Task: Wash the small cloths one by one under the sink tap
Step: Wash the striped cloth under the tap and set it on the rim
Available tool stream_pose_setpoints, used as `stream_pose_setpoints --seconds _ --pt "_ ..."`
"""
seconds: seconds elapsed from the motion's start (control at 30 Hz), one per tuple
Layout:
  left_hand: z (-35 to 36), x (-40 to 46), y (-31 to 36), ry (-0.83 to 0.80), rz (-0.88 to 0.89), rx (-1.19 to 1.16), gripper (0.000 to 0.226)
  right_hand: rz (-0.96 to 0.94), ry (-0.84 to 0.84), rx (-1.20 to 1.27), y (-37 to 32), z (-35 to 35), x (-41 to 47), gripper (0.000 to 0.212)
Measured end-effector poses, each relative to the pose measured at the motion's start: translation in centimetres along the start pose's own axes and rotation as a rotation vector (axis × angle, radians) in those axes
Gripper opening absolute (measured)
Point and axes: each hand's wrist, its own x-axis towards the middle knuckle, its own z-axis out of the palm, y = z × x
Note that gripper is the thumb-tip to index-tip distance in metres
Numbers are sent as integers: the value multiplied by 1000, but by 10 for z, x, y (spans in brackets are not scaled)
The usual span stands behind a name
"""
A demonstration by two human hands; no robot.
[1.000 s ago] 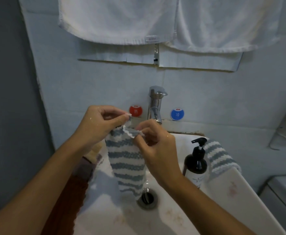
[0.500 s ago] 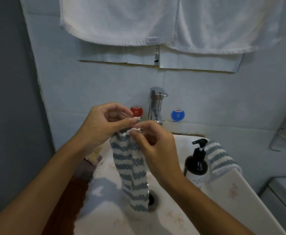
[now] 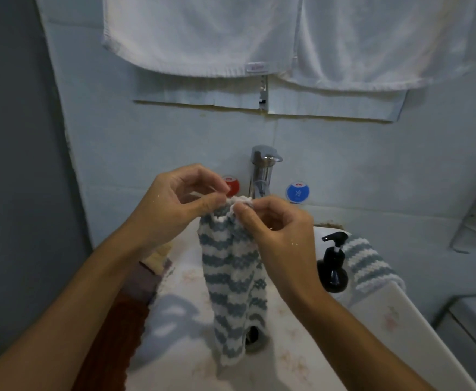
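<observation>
Two hands, left hand (image 3: pixel 174 204) and right hand (image 3: pixel 276 232), pinch the top edge of the blue-and-white striped knitted cloth (image 3: pixel 231 280) at frame centre, hanging over the white sink basin (image 3: pixel 287 359); best spread the edge wide below the chrome tap (image 3: pixel 262 170).

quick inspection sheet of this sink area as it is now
surface: white sink basin, faint floral print, drain partly hidden
job's things: blue-and-white striped cloth hangs over the drain; second striped cloth on the right rim
clutter: black pump bottle; rust-brown cloth on the left rim
grips: left hand and right hand pinch the hanging cloth's top edge
cables: nothing seen
surroundings: chrome tap, white towels
</observation>
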Motion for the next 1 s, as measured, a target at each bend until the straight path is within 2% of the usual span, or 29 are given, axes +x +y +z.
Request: stream_pose_setpoints --seconds 0.1,0.17,0.37,0.47,0.6,0.67,0.73,0.83,0.9,1.0 --pt "-5 1 -3 -42 97 194 12 -25 57 -23 -3 -5 4 15" --pt "-6 1 -6 -93 99 278 16 -30 66 -34 -4 -6 5 13" --pt "0 1 -18 -190 46 354 20 -30 63 -60 -2 -10 8 15" --pt "0 1 -22 -240 36 407 15 -42 64 -80 -2 -10 10 16" --pt "-6 0 -23 -177 0 448 29 -74 118 -134 -2 -10 10 18" --pt "-9 1 -22 -145 -18 385 32 -43 144 -153 -3 -10 9 23" --pt "-7 1 -21 -143 -80 227 31 -13 151 -178 -3 -9 8 26" --pt "5 0 -19 -135 -155 8 21 -26 174 -247 -2 -8 7 27" --pt "14 0 -18 -83 -146 -59 14 -61 190 -291 -1 -8 7 26" --pt "25 0 -19 14 -95 -173 18 -99 204 -366 1 -8 7 22"
